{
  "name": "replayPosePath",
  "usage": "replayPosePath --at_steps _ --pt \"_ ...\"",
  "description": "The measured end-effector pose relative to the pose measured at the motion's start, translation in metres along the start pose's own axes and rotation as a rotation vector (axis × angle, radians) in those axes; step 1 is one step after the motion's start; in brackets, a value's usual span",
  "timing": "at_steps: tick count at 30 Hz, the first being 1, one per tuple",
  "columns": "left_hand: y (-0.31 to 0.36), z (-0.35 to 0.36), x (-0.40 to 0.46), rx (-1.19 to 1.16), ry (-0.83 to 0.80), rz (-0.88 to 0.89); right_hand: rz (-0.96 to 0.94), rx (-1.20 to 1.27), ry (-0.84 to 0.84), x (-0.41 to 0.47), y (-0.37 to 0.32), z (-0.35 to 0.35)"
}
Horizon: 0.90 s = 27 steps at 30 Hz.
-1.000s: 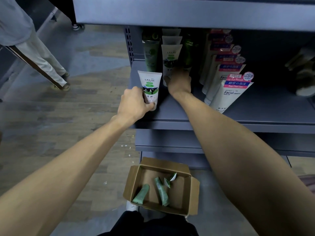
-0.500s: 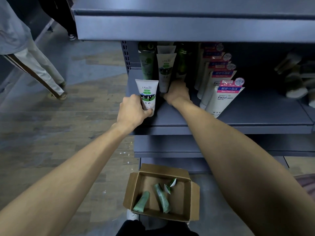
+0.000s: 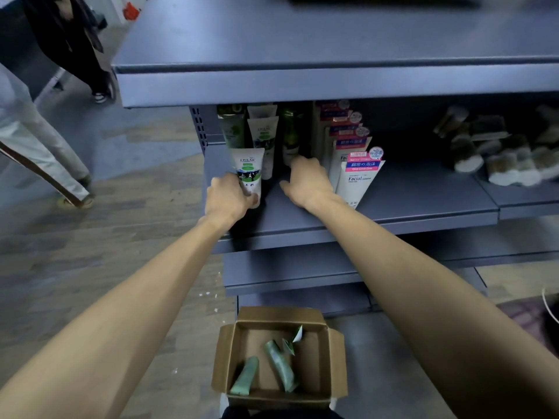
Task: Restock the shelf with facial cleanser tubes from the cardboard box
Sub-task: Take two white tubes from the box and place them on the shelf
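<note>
The left hand grips a white cleanser tube low on its body, fingers curled round the cap end, thumb side toward the camera. The tube stands upright, long axis vertical, cap down on the middle shelf near its left end, at the front of a row of like tubes that runs back into the shadow. So the tube sits directly above and just ahead of the grip, and the row's free slot lies straight behind it; the placing move, as I judge it, is a short push away from the body along the row. The left forearm reaches up and forward from the lower left, wrist roughly straight.

Just to the right, the right hand rests at the shelf with fingers extended toward a dark green tube in the next row; whether it touches that tube I cannot tell, and it seems to hold nothing. Beside it stand pink-labelled white tubes. The right arm comes in from the lower right.

Below, between the arms, the cardboard box sits open on the floor with green tubes lying flat inside, well apart from both hands
</note>
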<state>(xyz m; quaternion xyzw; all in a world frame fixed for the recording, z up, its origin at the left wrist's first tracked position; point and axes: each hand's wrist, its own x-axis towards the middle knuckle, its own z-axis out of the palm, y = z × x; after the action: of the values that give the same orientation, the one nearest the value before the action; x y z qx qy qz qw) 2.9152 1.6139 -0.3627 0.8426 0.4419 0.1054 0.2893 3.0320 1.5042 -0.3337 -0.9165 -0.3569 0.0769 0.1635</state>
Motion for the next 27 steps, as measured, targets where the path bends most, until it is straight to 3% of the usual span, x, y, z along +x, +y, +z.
replayPosePath --at_steps 27 --pt "0.045 0.035 0.026 0.031 0.021 0.036 0.000 0.031 -0.055 -0.006 0.042 0.020"
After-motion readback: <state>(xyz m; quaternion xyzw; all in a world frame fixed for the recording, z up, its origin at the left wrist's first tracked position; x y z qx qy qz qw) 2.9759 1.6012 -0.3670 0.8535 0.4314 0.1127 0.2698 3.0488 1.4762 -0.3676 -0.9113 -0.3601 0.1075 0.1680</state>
